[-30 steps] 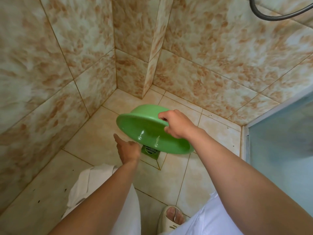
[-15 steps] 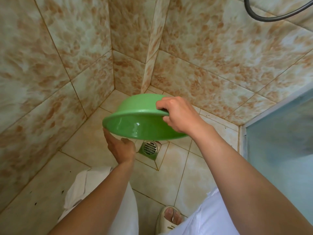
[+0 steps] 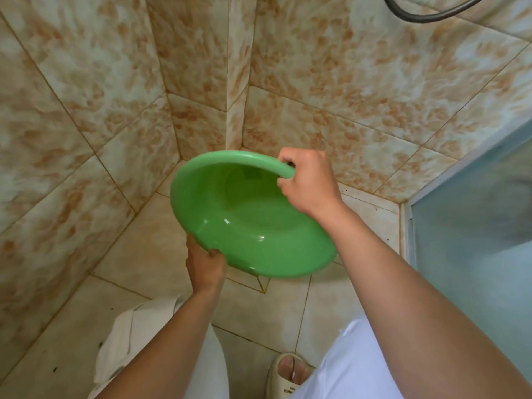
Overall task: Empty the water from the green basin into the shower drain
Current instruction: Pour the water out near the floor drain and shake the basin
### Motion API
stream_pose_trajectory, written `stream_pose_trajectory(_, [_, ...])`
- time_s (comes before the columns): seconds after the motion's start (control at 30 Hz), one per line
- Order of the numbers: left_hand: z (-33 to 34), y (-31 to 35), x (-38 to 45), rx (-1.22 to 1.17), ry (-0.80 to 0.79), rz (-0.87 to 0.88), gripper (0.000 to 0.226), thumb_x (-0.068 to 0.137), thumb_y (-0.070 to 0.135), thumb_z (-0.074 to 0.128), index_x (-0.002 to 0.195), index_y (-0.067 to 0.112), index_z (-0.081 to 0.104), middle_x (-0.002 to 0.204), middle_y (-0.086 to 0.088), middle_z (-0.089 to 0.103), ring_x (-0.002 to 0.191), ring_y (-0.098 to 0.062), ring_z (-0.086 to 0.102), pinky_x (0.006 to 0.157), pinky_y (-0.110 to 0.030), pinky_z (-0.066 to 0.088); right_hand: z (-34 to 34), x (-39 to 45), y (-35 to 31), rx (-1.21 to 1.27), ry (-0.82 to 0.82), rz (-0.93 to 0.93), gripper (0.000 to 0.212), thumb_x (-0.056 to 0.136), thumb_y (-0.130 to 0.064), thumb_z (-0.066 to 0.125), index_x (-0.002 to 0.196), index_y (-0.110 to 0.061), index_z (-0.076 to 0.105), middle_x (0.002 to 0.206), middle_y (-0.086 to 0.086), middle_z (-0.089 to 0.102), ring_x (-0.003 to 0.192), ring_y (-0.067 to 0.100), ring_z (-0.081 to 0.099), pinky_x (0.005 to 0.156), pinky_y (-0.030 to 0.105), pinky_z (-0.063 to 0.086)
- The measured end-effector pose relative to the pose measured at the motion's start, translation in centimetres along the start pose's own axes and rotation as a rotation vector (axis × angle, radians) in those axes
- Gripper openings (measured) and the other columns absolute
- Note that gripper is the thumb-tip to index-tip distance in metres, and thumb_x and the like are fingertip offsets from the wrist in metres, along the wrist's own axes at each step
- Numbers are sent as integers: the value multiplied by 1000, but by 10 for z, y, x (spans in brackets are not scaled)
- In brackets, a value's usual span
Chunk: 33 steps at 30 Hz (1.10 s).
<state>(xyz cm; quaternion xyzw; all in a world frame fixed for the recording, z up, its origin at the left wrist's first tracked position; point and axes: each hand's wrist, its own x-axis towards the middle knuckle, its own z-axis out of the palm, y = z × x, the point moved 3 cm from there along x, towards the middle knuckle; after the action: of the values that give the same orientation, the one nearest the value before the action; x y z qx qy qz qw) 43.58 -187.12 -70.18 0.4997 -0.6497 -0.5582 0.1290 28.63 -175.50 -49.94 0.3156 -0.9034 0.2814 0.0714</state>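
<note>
The green basin [image 3: 247,220] is held in the air over the shower floor, tilted so its open inside faces me. No water shows inside it. My right hand [image 3: 309,182] grips its upper right rim. My left hand [image 3: 204,264] holds its lower left rim from below. The shower drain is hidden behind the basin; only the corner of its tile frame [image 3: 260,285] shows below the basin.
Beige marbled tile walls meet in a corner [image 3: 234,110] just beyond the basin. A frosted glass door [image 3: 472,226] stands at the right. A dark hose [image 3: 426,12] hangs at the top right. My white trousers and a sandalled foot [image 3: 288,372] are below.
The basin has turned from rim-down to facing up toward me and has risen. My left hand has taken hold of its lower rim. The drain is now covered from view.
</note>
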Motion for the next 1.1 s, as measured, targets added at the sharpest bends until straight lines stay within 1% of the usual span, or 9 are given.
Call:
stream_pose_trajectory(0.17, [4,-8,-16,48,-241,-336,43,89,13,48,131,2,48,115,-12,64,100,-29,60,86,-36,50,4,-10,52,345,72,552,33,59,0,70,58,-15,40,56,-7,39,57,15,40,52,27,30])
stream_pose_trajectory(0.23, [-1,4,-36,85,-250,-390,30,92,14,49,118,1,56,101,-11,66,86,-26,60,76,-31,46,6,-30,73,676,91,935,25,58,4,73,69,-12,57,72,2,62,69,16,57,64,29,49])
stream_pose_trajectory(0.33, [-5,34,-77,213,-240,-274,36,93,17,52,127,6,52,122,-16,64,111,-34,60,93,-35,45,8,-67,87,1076,130,1447,37,66,16,64,101,3,66,105,24,71,91,36,70,80,54,58])
stream_pose_trajectory(0.4, [-15,62,-102,144,-207,-253,45,92,17,54,135,8,46,127,-15,61,119,-33,57,101,-38,45,0,-92,77,1223,142,1621,41,74,15,57,112,0,63,109,19,69,94,34,68,79,46,58])
stream_pose_trajectory(0.5, [-45,94,-118,163,-217,-357,52,94,19,53,143,4,43,138,-18,56,128,-35,51,109,-45,39,-24,-135,44,1334,155,1813,15,83,3,59,94,-7,56,86,9,53,68,17,49,54,23,40])
stream_pose_trajectory(0.63, [-100,142,-140,223,-338,-463,40,98,32,50,128,7,59,107,-14,70,103,-30,65,100,-45,49,-77,-182,-13,1508,226,1994,22,85,-4,65,79,-9,44,73,5,38,60,13,35,53,22,35])
stream_pose_trajectory(0.77, [-156,198,-178,433,-439,-282,48,97,49,40,116,13,64,112,-12,70,108,-32,64,98,-43,48,-143,-196,-75,1522,285,2069,30,83,-6,69,71,-13,42,60,3,35,57,13,32,54,24,35])
stream_pose_trajectory(0.93, [-211,252,-218,148,-408,-469,39,100,28,47,124,0,59,111,-12,68,101,-25,66,84,-36,54,-214,-198,-144,1567,333,2053,28,82,-6,69,70,-11,45,66,2,34,60,14,34,56,25,36])
stream_pose_trajectory(1.1, [-262,299,-247,-46,-373,-556,23,98,22,50,101,4,65,94,-10,72,91,-24,68,76,-39,55,-276,-209,-200,1688,370,1971,26,79,-5,71,77,-11,46,67,3,34,63,16,36,58,28,40])
